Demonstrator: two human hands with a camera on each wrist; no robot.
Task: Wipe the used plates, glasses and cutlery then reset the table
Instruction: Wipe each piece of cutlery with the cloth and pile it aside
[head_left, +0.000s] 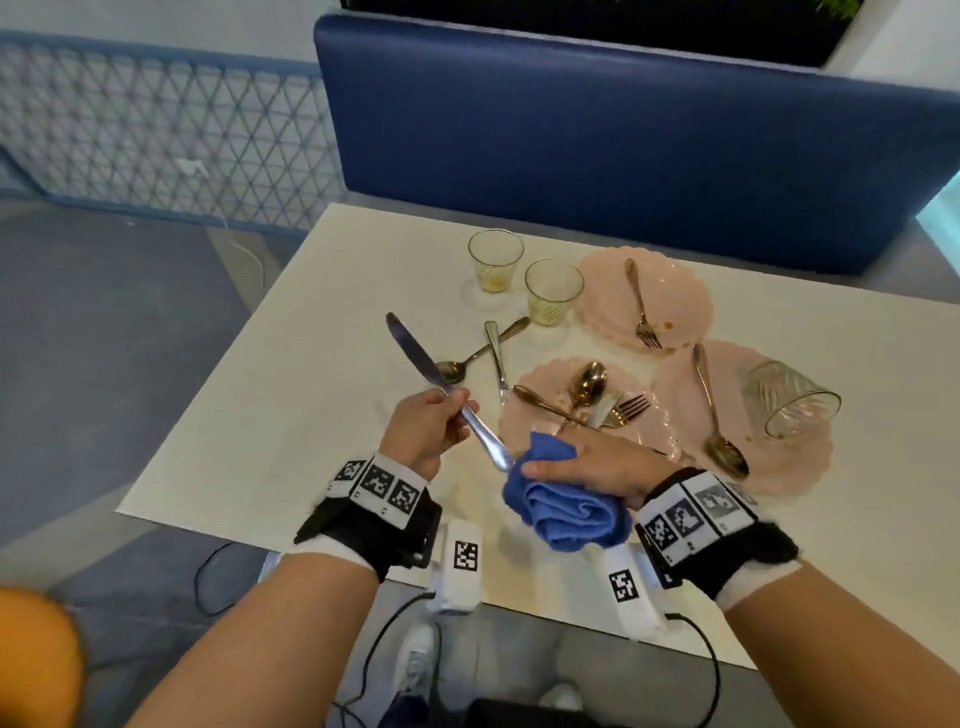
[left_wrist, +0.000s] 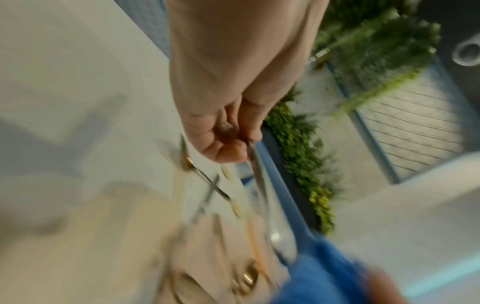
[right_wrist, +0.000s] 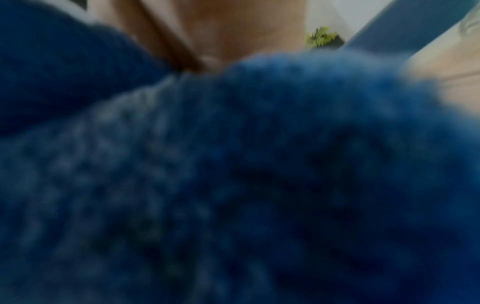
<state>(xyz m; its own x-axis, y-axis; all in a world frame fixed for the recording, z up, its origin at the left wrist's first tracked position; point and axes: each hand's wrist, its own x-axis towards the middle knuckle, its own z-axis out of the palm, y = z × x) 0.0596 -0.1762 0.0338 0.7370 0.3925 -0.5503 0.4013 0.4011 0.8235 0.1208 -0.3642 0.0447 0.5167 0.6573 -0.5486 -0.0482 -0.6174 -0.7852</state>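
Fingers of left hand (head_left: 423, 423) pinch knife (head_left: 415, 353); right hand (head_left: 597, 462) clutches blue cloth (head_left: 566, 514).

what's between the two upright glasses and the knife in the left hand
A crossed spoon and knife lying on the table, seen in the head view.

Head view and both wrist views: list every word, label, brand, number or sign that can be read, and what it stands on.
No readable words, brands or numbers in any view.
Wrist bands and: black-and-white square code markers only, no letters.
White wrist units and: one code marker each, no text.
Cutlery, pink plates, glasses: no visible marks.
Wrist views: too blurred to read anything.
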